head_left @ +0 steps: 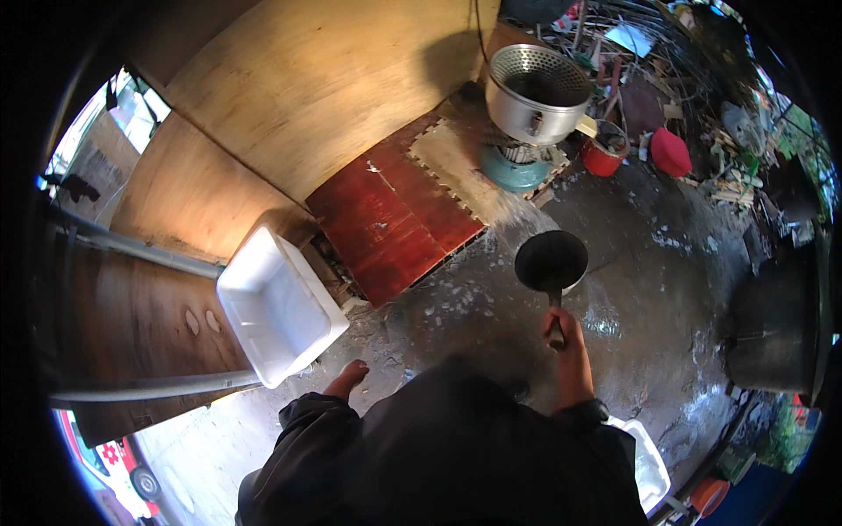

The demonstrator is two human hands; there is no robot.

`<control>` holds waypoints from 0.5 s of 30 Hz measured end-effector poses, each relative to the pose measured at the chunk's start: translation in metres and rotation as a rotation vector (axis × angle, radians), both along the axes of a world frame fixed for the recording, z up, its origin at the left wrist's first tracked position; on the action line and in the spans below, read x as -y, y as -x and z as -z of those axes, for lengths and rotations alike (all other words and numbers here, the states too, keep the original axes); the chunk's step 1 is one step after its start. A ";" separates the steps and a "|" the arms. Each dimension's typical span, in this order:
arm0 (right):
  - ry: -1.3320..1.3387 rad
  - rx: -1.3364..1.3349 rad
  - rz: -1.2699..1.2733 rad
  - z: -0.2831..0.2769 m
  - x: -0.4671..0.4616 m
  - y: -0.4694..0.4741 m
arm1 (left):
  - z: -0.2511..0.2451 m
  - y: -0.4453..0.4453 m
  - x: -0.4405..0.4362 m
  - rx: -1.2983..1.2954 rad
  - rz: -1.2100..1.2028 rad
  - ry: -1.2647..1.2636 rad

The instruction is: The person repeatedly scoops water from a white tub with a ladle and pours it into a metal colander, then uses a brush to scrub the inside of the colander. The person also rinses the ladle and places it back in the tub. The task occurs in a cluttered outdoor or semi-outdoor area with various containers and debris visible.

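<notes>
My right hand (564, 329) grips the handle of a dark, round ladle or small pan (551, 261), held out in front of me over the wet floor. My left hand (354, 375) is low on the left, near the corner of a white plastic tub (227, 289) that leans on its side; its fingers look partly curled and I see nothing in them. Beyond the ladle, a large metal pot with a perforated upper part (536, 121) stands on a round teal stove or base (516, 172).
Red boards (395, 230) lie beside a plywood wall (342, 85). Right of the pot are a red bucket (600, 161), a pink-red object (671, 152) and piled scrap wood (730, 191). A big dark container (769, 329) stands at the right, another white tub (648, 463) at lower right.
</notes>
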State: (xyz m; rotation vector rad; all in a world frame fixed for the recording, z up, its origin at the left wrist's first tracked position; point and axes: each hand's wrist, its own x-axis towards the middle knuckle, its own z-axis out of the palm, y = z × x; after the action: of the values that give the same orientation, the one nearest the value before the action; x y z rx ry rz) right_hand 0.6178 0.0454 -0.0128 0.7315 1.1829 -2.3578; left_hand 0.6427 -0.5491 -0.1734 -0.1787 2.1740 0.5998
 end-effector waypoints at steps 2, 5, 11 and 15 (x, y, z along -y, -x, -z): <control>0.614 0.207 0.276 0.006 0.011 0.032 | -0.006 -0.013 0.019 -0.102 0.015 0.040; 1.097 0.162 0.402 0.010 0.018 0.028 | -0.011 -0.036 0.024 -0.241 -0.047 -0.086; 1.011 -0.128 0.644 0.012 -0.030 -0.127 | 0.008 -0.094 -0.001 -0.124 -0.192 -0.179; 0.778 -0.305 0.686 0.014 -0.073 -0.302 | 0.024 -0.126 -0.020 -0.085 0.102 -0.192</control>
State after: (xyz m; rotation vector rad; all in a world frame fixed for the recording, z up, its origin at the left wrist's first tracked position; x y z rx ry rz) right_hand 0.9197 0.1184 -0.0273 0.5451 -0.0198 -3.2319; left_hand 0.7688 -0.5292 -0.1974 0.0611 2.1769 0.7643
